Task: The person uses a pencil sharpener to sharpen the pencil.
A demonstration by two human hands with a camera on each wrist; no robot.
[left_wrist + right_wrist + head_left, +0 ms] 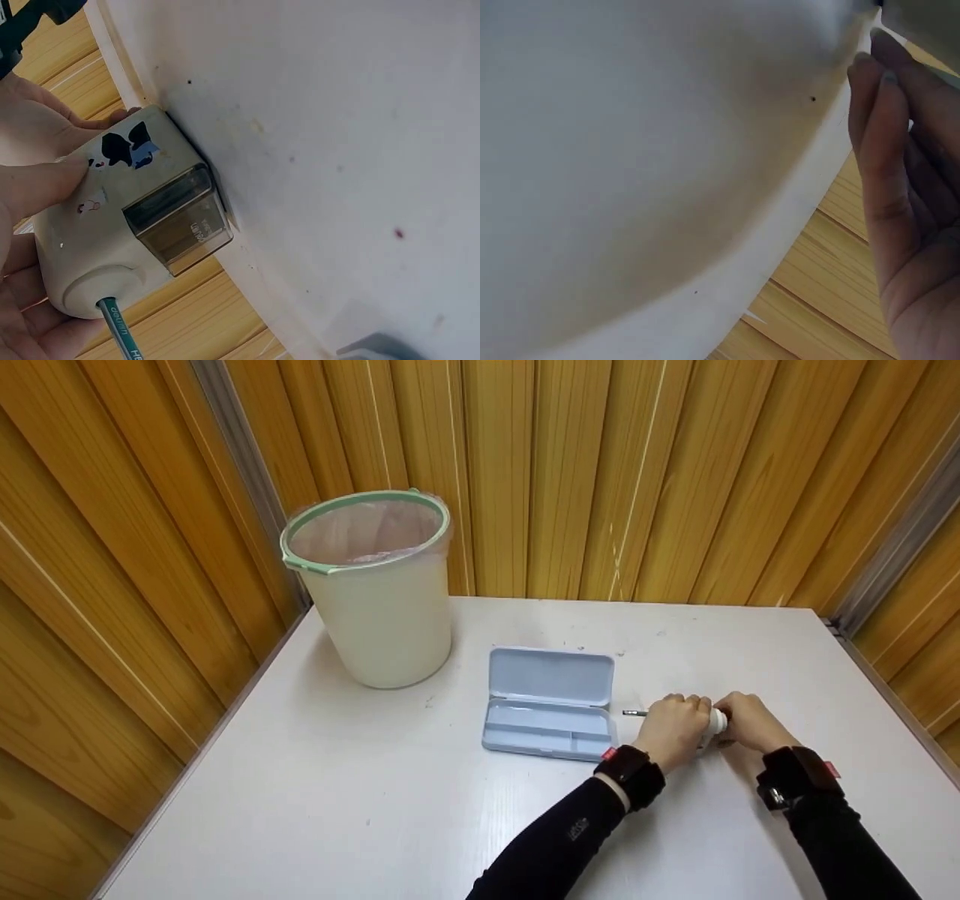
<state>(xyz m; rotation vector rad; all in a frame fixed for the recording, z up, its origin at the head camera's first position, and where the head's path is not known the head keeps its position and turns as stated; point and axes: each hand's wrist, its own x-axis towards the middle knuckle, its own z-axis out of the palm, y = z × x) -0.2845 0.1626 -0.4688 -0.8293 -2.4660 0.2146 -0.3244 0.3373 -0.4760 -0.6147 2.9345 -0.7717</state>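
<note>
Left wrist view: shows the left hand [675, 727] with fingers curled round a cream pencil sharpener [112, 202], just right of the pencil case [551, 673], with a smoky see-through drawer [187, 229] and patches of dark sticker [127, 150]. Shows also a green pencil [118, 328] sticking out of the round opening, and, seen from the head, pointing its free end at the right edge of the pencil case. Farther right of the pencil case, shows the right hand [756, 724] at the opposite end, with fingertips bunched narrow; cannot tell whether pinching anything there. Nearer the viewer than the pencil case, includes black sleeves [551, 840] and dark wristbands [630, 777]. Shows the pale blue pencil case open on a white counter [315, 795], lid tipped back. Left of and beyond the pencil case, includes a cream bin [382, 622] with green rim and clear liner [360, 536]; behind it all, wood-look panels [570, 472]
</note>
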